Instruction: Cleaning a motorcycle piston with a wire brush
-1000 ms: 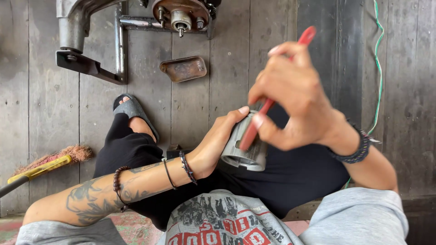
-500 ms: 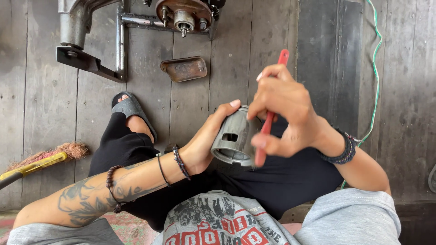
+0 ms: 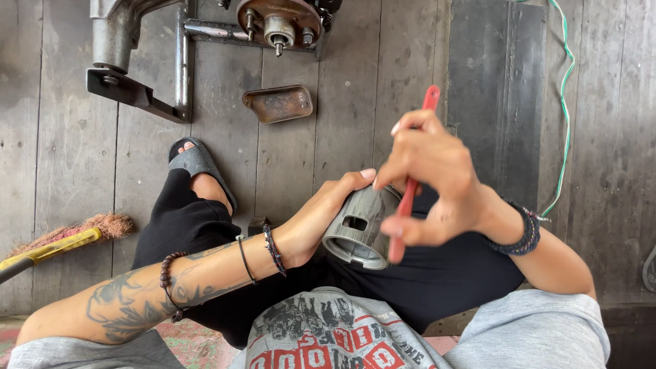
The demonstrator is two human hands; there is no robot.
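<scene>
Head view: left hand [image 3: 321,222] cups piston [image 3: 359,229] firmly — right hand [image 3: 427,181] pinches red tool [image 3: 410,198]; best kept steady, strokes short.

Piston [image 3: 359,229] in the lap between both hands; tray [image 3: 279,103] at 12 o'clock, broom [image 3: 61,240] at 9

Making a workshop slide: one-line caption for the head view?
Left hand cradles a grey metal cylinder while right hand works a red-handled tool against it.
</scene>
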